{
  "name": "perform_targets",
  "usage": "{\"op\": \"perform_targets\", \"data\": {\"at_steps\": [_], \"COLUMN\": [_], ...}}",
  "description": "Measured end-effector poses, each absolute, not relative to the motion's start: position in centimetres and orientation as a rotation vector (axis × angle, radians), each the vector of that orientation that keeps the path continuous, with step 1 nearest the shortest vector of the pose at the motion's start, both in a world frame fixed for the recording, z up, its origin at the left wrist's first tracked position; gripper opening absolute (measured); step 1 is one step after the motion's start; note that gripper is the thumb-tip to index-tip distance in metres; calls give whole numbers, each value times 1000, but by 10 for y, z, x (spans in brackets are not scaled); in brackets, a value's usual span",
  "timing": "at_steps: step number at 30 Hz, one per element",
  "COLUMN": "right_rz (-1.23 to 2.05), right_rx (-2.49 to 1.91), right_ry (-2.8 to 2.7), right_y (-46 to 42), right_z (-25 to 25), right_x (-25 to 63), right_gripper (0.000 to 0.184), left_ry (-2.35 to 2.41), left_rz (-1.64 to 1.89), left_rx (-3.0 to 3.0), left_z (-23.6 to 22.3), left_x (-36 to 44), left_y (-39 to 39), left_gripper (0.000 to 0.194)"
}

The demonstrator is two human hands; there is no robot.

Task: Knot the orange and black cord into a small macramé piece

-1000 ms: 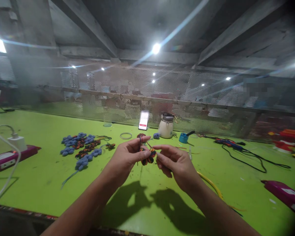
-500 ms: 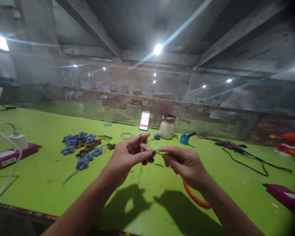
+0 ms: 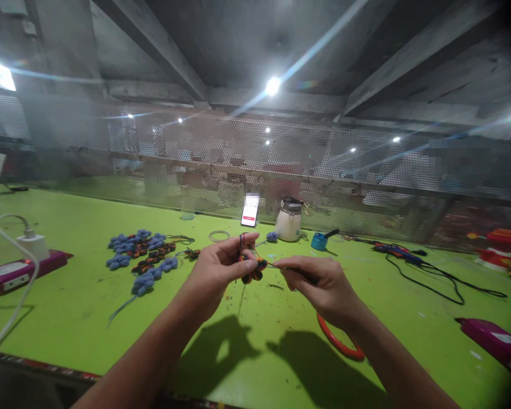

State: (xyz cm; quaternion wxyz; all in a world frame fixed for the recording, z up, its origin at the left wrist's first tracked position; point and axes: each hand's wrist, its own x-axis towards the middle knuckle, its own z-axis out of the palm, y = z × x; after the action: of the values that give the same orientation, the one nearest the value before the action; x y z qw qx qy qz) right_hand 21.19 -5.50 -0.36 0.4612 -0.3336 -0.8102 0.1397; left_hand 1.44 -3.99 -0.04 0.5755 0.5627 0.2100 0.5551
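Note:
My left hand [image 3: 221, 262] pinches a small crocheted flower [image 3: 254, 272] in dark, orange and red yarn between thumb and fingers. A strand of yarn [image 3: 240, 243] loops over its raised index finger. Facing it, my right hand [image 3: 313, 272] is closed on a thin crochet hook [image 3: 274, 265], whose tip meets the flower's right edge; most of the hook is hidden in the fingers. On the table to the left lie several blue crocheted flowers [image 3: 143, 282] and dark-orange ones [image 3: 150, 262]. A single blue flower [image 3: 272, 236] lies beyond my hands.
A propped phone [image 3: 250, 210], a cream jar [image 3: 288, 220] and a blue pot [image 3: 319, 242] stand at the back. Purple power strips [image 3: 29, 271] flank the green table [image 3: 247, 363]. A red ring-shaped handle [image 3: 338, 343] lies below my right wrist. Corded tool [image 3: 398, 253] lies right.
The flower has turned slightly in my left fingers. My right hand's index finger has bent a little lower along the hook, and both hands stay in nearly the same place.

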Motion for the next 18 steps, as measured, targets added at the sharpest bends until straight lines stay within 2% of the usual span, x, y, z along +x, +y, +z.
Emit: {"op": "perform_targets", "data": {"at_steps": [18], "right_rz": [334], "right_rx": [-814], "right_ry": [-1992], "right_y": [-57], "right_z": [0], "right_x": [209], "right_gripper": [18], "left_ry": [501], "left_rz": [1300], "left_rx": [1295], "left_z": [0], "left_x": [16], "left_y": [-40], "left_gripper": [49]}}
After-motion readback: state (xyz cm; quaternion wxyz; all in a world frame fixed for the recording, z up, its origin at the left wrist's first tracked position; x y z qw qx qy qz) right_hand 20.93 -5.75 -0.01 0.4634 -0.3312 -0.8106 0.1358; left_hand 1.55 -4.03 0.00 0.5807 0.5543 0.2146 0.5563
